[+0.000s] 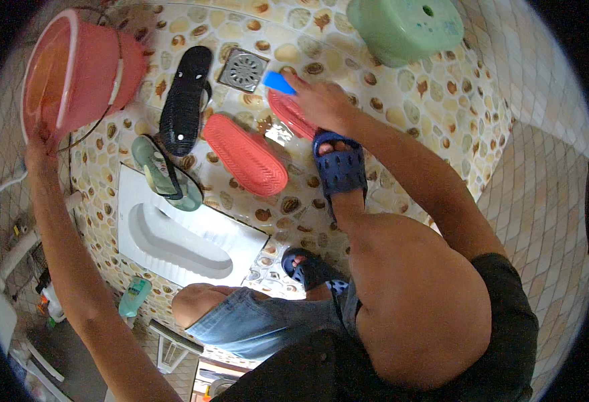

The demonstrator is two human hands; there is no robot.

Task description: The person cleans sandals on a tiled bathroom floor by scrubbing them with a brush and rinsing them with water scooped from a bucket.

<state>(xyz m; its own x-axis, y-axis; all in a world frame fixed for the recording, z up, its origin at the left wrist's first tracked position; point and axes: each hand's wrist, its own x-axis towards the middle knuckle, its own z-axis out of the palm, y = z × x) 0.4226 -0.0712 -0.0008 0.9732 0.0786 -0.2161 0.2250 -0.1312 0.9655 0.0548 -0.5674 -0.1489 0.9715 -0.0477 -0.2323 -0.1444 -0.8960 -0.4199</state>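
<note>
While the left hand (38, 144), arm stretched out, grips the rim of the tilted pink bucket (73, 67), its mouth faces left. Fingers of the right hand (324, 100) close on a blue brush (279, 82) over the red slipper (293, 114), which lies diagonally on the pebble-tiled floor (388, 114).

Bare tiled floor (401, 114) open right of right hand (324, 100), red slipper (244, 154), black sandal (184, 100), pink bucket (73, 67) crowding the left

Bright, even daylight; glare glints off the wet pebble-patterned tiled floor (401, 127); fisheye bending and black corners frame the view.
</note>
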